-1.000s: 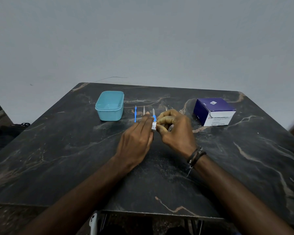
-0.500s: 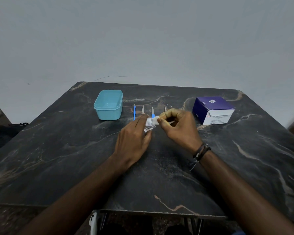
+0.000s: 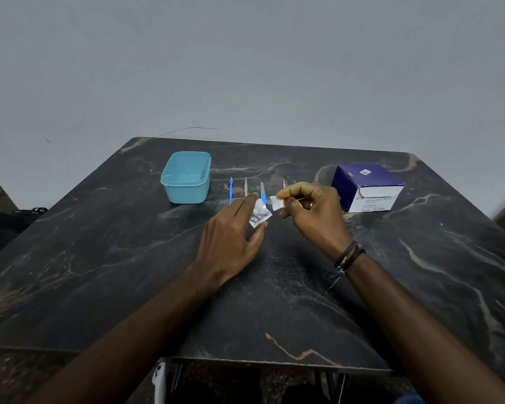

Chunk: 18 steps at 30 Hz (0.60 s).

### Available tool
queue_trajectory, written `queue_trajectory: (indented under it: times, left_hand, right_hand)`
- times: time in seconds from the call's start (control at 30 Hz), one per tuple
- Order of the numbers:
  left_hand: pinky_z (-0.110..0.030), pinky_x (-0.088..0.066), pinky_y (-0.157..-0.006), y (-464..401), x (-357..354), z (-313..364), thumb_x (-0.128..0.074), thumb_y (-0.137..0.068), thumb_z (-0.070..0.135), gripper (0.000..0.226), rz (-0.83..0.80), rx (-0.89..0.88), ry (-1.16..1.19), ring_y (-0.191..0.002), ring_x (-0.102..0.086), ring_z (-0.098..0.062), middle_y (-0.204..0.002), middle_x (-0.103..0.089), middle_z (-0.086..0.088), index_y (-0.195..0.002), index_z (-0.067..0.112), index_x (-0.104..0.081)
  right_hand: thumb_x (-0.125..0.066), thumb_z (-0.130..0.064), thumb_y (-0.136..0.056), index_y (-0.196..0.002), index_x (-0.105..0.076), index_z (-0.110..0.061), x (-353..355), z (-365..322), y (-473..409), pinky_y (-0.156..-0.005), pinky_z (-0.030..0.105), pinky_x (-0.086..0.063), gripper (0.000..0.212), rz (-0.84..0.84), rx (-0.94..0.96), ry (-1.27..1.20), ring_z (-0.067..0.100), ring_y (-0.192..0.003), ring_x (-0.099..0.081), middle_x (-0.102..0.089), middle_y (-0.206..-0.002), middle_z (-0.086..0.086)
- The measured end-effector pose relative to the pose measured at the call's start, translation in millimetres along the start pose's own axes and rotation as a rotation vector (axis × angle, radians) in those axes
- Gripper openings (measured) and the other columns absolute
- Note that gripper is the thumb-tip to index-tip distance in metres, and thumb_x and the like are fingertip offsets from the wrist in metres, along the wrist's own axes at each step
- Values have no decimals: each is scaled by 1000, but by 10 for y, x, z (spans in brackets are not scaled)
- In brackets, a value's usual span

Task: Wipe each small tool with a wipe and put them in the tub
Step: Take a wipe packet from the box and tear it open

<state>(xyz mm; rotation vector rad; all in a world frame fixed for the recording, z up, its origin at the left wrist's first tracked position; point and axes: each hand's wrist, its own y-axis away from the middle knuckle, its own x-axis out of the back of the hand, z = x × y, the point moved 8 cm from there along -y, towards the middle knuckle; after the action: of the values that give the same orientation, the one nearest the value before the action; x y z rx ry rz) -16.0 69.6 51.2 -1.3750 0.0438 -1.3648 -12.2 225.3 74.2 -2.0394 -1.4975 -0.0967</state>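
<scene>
Head view: dark marbled table (image 3: 105, 266) fills the lower two thirds of the frame, blank grey wall above it. Purple-and-white wipe box (image 3: 368, 188) sits right of centre near the far edge. Teal tub (image 3: 186, 177), upper left of centre, looks empty; no tool in it yet.

My left hand (image 3: 231, 243), centre frame, is pinched thumb to fingers on the torn sachet (image 3: 259, 214). My right hand (image 3: 312, 211), just right of it, is pinched on the small white wipe (image 3: 277, 203), other fingers curled in.

Change over the last second: the two hands were pressed together on the packet; they are now apart, and the wipe is out and clear of the sachet. Judgement: opening step done, wiping can begin.

Tools lie in a row between tub and box, beyond my fingers, none touched: blue-handled pick (image 3: 231, 191) nearest the tub, pale slim tool (image 3: 245, 186), blue-handled blade tool (image 3: 262, 192), and a fourth tool (image 3: 284, 184) mostly hidden behind my right hand. Type of the pale ones too small to tell.

Next, as I read it: drop the sachet, free the left hand for the first tool.
</scene>
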Motion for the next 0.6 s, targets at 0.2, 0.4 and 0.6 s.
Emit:
queue_trajectory:
  times: [0.2, 0.4, 0.6]
  left_hand:
    - [-35, -56, -78, 5, -30, 26, -64, -86, 27, 54, -23, -56, 8, -99, -63, -20, -122, -62, -8, -135, 8, -53]
    - [-35, -56, -73, 7, -18, 29, -58, -87, 30, 54, -22, -57, 18, -94, -63, -20, -118, -63, -10, -135, 7, -51]
    - [-32, -55, -85, -2, -36, 11, -70, -84, 35, 63, -8, -41, 0, -106, -62, -22, -123, -62, -12, -136, 6, -49]
  right_hand:
    - [-68, -24, -88, -84, -76, -18, -119, 46, 23, -58, 21, -49, 11, -116, -11, 47, 5, -62, -64, -71, -70, -8]
    - [-72, -27, -86, -83, -73, -21, -238, -30, 77, -55, 27, -51, 7, -226, 63, 143, 5, -58, -58, -70, -70, -4]
    - [-69, -21, -89, -82, -72, -16, -196, 80, 13, -56, 17, -46, 8, -195, -18, 148, 1, -60, -59, -69, -73, -6]
